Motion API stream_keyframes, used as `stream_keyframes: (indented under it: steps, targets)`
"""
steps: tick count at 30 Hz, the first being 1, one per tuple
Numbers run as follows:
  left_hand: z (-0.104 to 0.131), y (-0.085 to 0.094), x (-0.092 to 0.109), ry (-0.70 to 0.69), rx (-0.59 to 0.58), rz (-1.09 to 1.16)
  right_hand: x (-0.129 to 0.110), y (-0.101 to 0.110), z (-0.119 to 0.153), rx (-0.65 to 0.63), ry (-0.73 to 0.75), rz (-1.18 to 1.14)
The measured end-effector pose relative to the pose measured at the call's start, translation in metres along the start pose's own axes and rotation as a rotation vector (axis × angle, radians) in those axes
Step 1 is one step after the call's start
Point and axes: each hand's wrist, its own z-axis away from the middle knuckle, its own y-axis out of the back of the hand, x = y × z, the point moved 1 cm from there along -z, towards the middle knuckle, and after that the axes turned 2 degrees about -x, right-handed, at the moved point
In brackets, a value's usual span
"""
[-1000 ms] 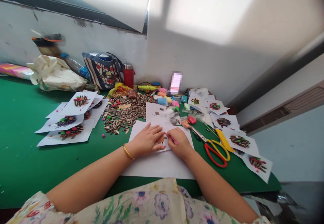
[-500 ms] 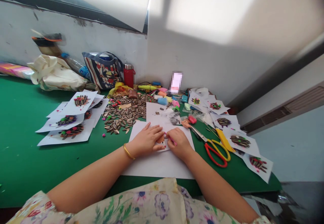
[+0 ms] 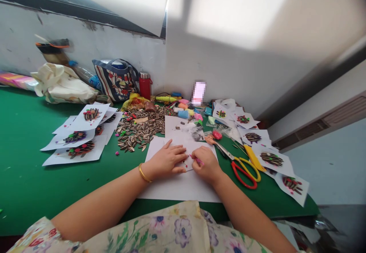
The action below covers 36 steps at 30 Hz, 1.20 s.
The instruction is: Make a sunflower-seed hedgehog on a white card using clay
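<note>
My left hand (image 3: 167, 159) lies flat on a white sheet of paper (image 3: 180, 188), fingers spread, a gold bangle (image 3: 145, 173) at the wrist. Beside its fingertips, my right hand (image 3: 208, 165) is closed around a thin pink stick-like tool (image 3: 199, 161), whose tip points at the paper between the hands. Small red and dark bits (image 3: 186, 165) show on the paper there; the left fingers cover most of what lies beneath. Just beyond the hands is another white sheet (image 3: 171, 131) with a few seeds on it.
Sunflower seeds (image 3: 143, 131) are heaped at the back left of the hands. Scissors (image 3: 243, 169) with red and yellow handles lie to the right. Seed-decorated sheets (image 3: 85, 150) are stacked left, with more cards (image 3: 271, 159) right. Clay pieces, a red flask (image 3: 145, 86) and bags stand behind.
My right hand has shifted slightly right and down, and the pink tool has turned in its grip. My left hand stays on the paper, its fingers slightly moved.
</note>
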Motion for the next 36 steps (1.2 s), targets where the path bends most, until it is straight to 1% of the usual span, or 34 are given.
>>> stream_keyframes:
  steps: [5,10,13,17,21,24,27,30,36]
  targets:
    - [0.000,-0.001,0.000,0.019,-0.017,0.012,-0.006,0.001,0.004,-0.048,0.016,0.014]
    - [0.000,0.000,0.001,0.024,-0.008,0.013,-0.010,-0.001,0.005,-0.076,0.070,0.025]
    - [0.000,0.001,0.002,0.024,-0.008,0.005,-0.013,0.000,0.004,-0.085,0.080,0.049]
    - [0.000,0.000,0.002,0.021,-0.007,-0.002,-0.014,0.002,0.003,-0.073,0.046,0.099]
    - [0.000,-0.001,0.001,0.026,-0.011,0.004,-0.013,0.002,0.003,-0.078,0.078,0.063]
    - [0.000,-0.001,0.001,0.027,-0.007,0.015,-0.011,0.002,0.003,-0.054,0.053,0.059]
    - [-0.001,-0.001,0.002,0.037,-0.003,0.023,-0.005,0.003,0.002,0.016,-0.005,0.052]
    - [-0.002,-0.001,0.003,0.048,-0.004,0.002,0.000,0.001,0.002,0.069,-0.026,-0.006]
    - [-0.002,-0.003,0.005,0.061,-0.006,-0.030,0.006,-0.004,0.002,0.078,-0.058,-0.114]
